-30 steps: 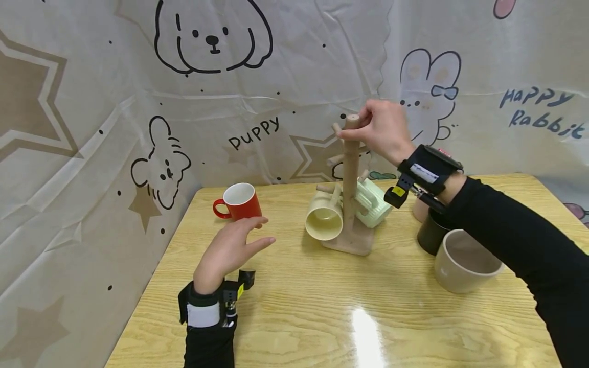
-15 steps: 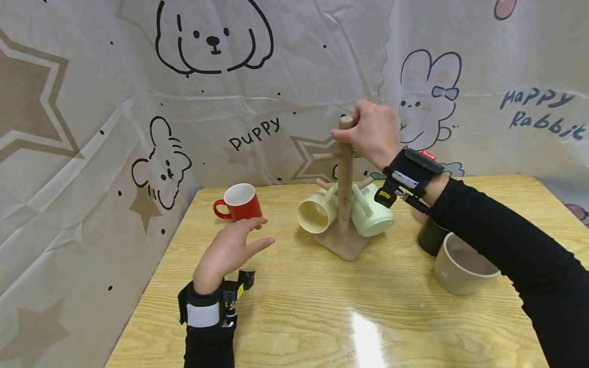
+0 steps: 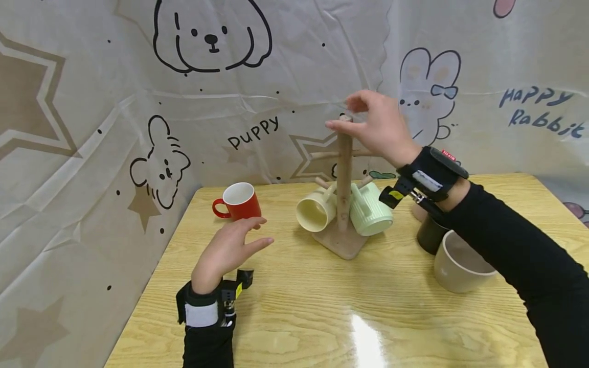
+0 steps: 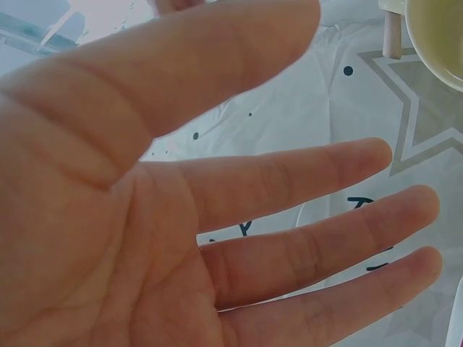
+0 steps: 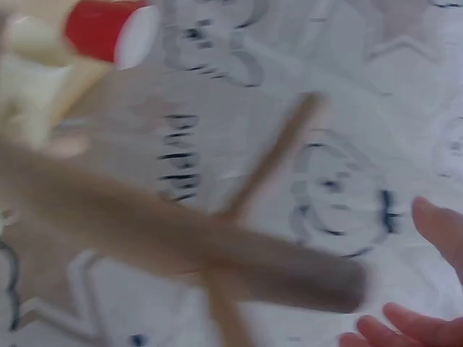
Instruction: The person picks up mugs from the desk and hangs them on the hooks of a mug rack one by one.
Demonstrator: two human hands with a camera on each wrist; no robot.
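A wooden mug tree [image 3: 344, 179] stands on the table with a cream mug [image 3: 316, 209] hanging on its left and a pale green ribbed mug [image 3: 371, 210] on its right. My right hand [image 3: 379, 122] is at the top of the post, thumb and fingers spread; the right wrist view shows the fingers [image 5: 391, 325] apart from the post's end [image 5: 340, 285]. My left hand [image 3: 230, 248] holds nothing, its fingers extended above the table just in front of a red mug [image 3: 244, 203]. In the left wrist view its palm [image 4: 145, 253] faces the camera.
To the right, partly behind my right forearm, are a large beige cup [image 3: 460, 268], a black cup [image 3: 430, 235] and a pinkish cup [image 3: 418, 212]. A printed cloth [image 3: 221, 112] hangs behind the wooden table [image 3: 294, 317].
My right hand turned the mug tree, so its pegs and both mugs swung round and its base shifted slightly left. Then the hand let go of the post. My left hand stayed put.
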